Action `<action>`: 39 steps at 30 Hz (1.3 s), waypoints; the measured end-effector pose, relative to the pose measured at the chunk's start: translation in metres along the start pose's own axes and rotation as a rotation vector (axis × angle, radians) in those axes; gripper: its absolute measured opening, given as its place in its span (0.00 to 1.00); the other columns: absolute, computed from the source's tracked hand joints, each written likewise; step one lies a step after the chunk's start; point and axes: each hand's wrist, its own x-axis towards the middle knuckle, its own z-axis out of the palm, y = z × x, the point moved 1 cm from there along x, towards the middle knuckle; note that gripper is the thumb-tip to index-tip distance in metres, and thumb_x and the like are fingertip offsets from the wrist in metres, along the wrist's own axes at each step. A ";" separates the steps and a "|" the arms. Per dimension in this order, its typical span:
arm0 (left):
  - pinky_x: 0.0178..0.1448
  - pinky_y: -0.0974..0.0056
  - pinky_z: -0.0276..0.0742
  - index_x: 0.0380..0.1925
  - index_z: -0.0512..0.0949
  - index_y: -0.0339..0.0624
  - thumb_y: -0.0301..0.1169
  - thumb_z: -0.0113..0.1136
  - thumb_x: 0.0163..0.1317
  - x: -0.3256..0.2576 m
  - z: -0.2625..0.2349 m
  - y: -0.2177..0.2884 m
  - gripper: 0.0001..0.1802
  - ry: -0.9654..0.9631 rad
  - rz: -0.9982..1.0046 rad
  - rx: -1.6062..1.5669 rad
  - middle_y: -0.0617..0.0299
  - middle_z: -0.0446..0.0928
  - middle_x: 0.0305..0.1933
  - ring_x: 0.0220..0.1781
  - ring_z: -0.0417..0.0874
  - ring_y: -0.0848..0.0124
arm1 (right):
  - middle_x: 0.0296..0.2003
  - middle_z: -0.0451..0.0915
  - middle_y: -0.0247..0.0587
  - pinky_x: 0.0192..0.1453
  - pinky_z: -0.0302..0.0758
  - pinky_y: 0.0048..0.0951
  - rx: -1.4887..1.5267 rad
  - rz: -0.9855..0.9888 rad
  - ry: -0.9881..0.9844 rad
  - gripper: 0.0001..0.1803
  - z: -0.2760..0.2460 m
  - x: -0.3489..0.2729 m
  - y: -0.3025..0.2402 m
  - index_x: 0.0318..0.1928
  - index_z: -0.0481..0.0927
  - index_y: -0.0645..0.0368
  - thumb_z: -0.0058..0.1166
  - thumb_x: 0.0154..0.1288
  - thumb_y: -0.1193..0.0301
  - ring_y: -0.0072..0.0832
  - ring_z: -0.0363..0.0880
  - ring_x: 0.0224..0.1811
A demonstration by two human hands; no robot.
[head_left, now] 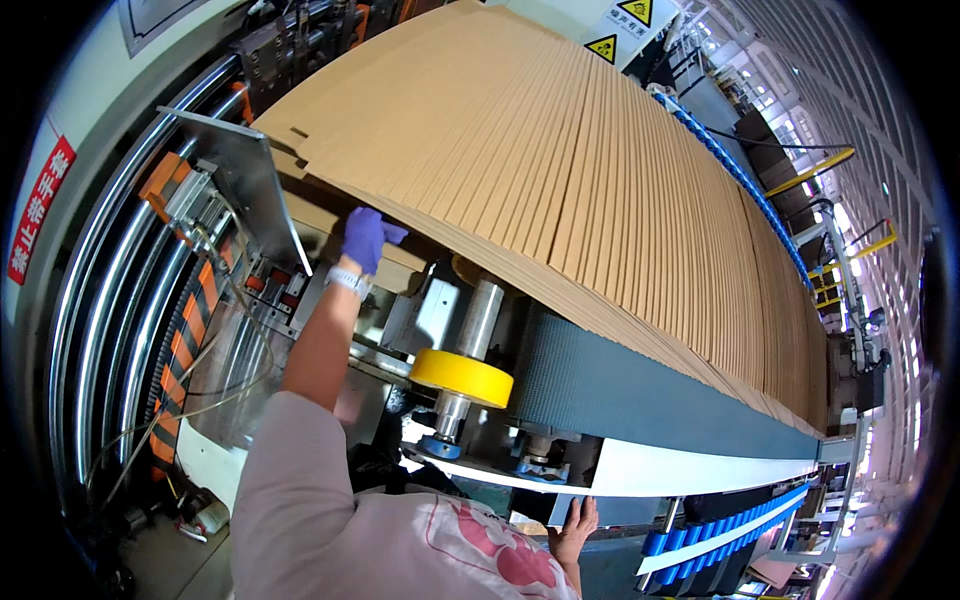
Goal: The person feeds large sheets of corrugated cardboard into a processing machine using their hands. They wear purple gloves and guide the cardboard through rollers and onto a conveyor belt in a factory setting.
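A long row of overlapping brown cardboard sheets (pixel 470 130) leans across a wide conveyor, their near edges toward me. My left hand (pixel 363 240), in a purple glove, reaches up to the near left edge of these sheets. One finger or thumb points right just under the cardboard; the other fingertips are hard to make out, and no grip on a sheet shows. Below, my bare right hand (pixel 573 535) rests with fingers apart against the machine's lower frame edge (pixel 610 510). Nothing is in it.
A yellow roller collar (pixel 462 377) sits on a metal shaft in front of me, beside a dark conveyor belt (pixel 640 370). Steel rollers (pixel 120 290), an upright metal plate (pixel 255 170) and an orange-black striped guard (pixel 180 370) stand at left. Blue rollers (pixel 720 535) are at lower right.
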 end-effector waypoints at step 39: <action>0.60 0.58 0.71 0.55 0.72 0.39 0.31 0.45 0.67 0.086 -0.104 -0.049 0.18 -0.036 0.431 1.401 0.52 0.74 0.57 0.58 0.75 0.60 | 0.69 0.50 0.58 0.70 0.48 0.58 -0.055 -0.097 0.018 0.63 0.013 0.003 0.018 0.67 0.55 0.53 0.77 0.24 0.69 0.57 0.49 0.71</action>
